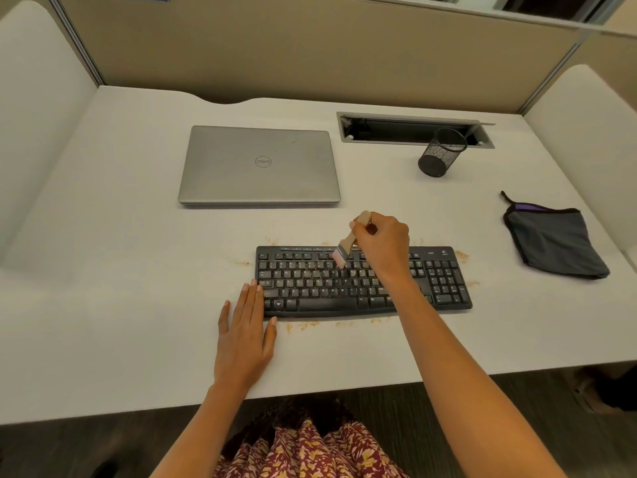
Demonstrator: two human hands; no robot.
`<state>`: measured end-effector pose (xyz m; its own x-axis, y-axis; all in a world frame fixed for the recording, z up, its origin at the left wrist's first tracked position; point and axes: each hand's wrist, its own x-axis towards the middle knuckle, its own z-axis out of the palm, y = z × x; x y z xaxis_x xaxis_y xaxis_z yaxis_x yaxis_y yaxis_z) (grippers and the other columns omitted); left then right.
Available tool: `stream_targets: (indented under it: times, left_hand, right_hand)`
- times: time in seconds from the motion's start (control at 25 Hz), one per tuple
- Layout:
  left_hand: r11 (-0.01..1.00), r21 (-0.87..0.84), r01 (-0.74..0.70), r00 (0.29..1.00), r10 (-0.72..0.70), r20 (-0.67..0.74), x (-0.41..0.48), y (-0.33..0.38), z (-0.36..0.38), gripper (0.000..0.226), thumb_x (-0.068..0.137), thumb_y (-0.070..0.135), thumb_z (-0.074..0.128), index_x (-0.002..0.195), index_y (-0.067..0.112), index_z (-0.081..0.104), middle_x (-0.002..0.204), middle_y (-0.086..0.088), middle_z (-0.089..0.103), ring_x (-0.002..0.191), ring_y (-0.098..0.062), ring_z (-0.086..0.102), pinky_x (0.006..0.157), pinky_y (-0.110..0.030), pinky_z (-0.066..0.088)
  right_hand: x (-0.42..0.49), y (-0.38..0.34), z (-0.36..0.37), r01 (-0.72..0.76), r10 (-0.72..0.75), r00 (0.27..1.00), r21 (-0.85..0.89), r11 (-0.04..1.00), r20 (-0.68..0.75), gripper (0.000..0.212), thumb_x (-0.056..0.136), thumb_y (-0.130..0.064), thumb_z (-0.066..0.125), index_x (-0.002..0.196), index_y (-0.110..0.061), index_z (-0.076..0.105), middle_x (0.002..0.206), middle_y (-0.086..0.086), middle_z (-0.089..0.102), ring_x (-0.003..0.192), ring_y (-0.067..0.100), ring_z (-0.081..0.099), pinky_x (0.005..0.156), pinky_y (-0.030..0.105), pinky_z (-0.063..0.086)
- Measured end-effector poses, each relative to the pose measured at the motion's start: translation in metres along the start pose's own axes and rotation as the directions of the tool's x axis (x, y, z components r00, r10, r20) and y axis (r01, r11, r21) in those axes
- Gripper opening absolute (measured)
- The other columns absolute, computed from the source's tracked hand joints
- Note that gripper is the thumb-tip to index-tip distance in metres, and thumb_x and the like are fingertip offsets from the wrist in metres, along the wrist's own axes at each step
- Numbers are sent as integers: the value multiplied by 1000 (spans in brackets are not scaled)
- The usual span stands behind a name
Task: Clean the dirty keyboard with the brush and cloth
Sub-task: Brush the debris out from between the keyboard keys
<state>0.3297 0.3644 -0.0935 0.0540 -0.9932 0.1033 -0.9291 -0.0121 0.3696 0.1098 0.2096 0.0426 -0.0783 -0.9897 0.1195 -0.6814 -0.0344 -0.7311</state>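
Head view, looking down at a white table (138, 270) inside a cubicle. A black keyboard (327, 288) lies near the front edge, a little right of centre. Brown crumbs (303, 326) dot the table along its front and back sides and at both ends, likely dirt swept off the keys.

The right hand (382, 243) curls around the wooden handle of a small brush (344, 248), fingers closed tight on it. The brush slants down and to the left so its bristles touch the upper key rows near the middle, an angle that seems meant to flick grit from between the keys.

The left hand (246, 326) lies flat on the table with straight fingers, holding nothing. Its fingertips press against the keyboard's left end, apparently bracing it against sliding.

A dark folded cloth (551, 239) with a purple edge waits near the right edge, well apart from the keyboard. A closed silver laptop (258, 165) sits toward the back, and a black mesh pen cup (439, 155) stands by an open cable tray (413, 127) at the back right.
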Motion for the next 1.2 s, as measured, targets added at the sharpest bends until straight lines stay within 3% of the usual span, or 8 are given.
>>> stream_targets:
  times: [0.2, 0.36, 0.44, 0.6, 0.72, 0.96, 1.08, 1.2]
  left_hand:
    - [1000, -13, 3, 1000, -3, 2, 0, 0, -1, 65, 99, 41, 27, 155, 8, 21, 162, -5, 19, 151, -14, 9, 121, -46, 12]
    - [1000, -7, 3, 1000, -3, 10, 0, 0, 0, 65, 99, 42, 27, 155, 8, 20, 162, -5, 18, 151, -13, 7, 122, -45, 10]
    - [1000, -9, 4, 1000, -4, 10, 0, 0, 0, 65, 100, 42, 26, 155, 9, 20, 162, -4, 17, 151, -13, 6, 122, -45, 10]
    - [1000, -11, 6, 1000, -6, 16, 0, 0, 0, 65, 100, 42, 27, 156, 10, 20, 162, -4, 17, 151, -11, 2, 122, -45, 9]
    - [1000, -5, 8, 1000, -8, 11, 1, -1, 0, 65, 100, 43, 27, 155, 10, 20, 162, -4, 17, 150, -9, 0, 122, -42, 5]
    - [1000, -15, 7, 1000, -7, 4, 0, 0, -2, 65, 100, 44, 26, 155, 10, 22, 161, -4, 19, 151, -12, 5, 121, -44, 10]
    - [1000, -15, 5, 1000, -5, 2, 0, 1, -2, 66, 99, 44, 26, 155, 10, 22, 161, -3, 19, 151, -13, 7, 122, -43, 8]
    - [1000, -6, 3, 1000, -3, 3, 0, 1, -2, 66, 99, 45, 26, 155, 9, 21, 162, -3, 18, 151, -14, 7, 122, -42, 6]
  right_hand:
    - [-9, -5, 9, -17, 14, 1000, 114, 993, 20, 11, 93, -26, 64, 91, -21, 73, 75, -6, 70, 73, 12, 66, 68, 29, 55]
    - [-9, -11, 8, 23, -24, 999, 35, 999, 45, 14, 94, -22, 62, 86, -16, 72, 65, -15, 61, 58, -2, 57, 56, 7, 39]
    - [-8, -12, 10, 19, -19, 998, -3, 1000, 65, 16, 94, -21, 61, 85, -14, 72, 62, -17, 58, 56, -4, 54, 55, 5, 36]
    - [-7, -11, 15, 1, -11, 997, 121, 993, 82, 12, 92, -26, 64, 90, -19, 74, 75, -5, 70, 74, 12, 66, 71, 38, 58]
    - [-10, -10, 15, 23, -42, 983, 111, 994, 180, 12, 90, -24, 66, 85, -17, 73, 73, -2, 70, 73, 20, 67, 71, 45, 58]
    - [-13, -20, 25, 86, -90, 990, 45, 995, 110, 13, 93, -25, 63, 91, -17, 73, 74, -8, 67, 67, 2, 58, 62, 13, 40]
    - [-13, -25, 22, 112, -116, 990, 51, 992, 82, 14, 93, -25, 63, 89, -16, 73, 75, -6, 69, 68, 6, 61, 62, 13, 43]
    - [-11, -26, 19, 136, -115, 978, -115, 984, 174, 19, 93, -22, 60, 80, -12, 68, 67, 0, 66, 60, 14, 60, 56, 19, 43]
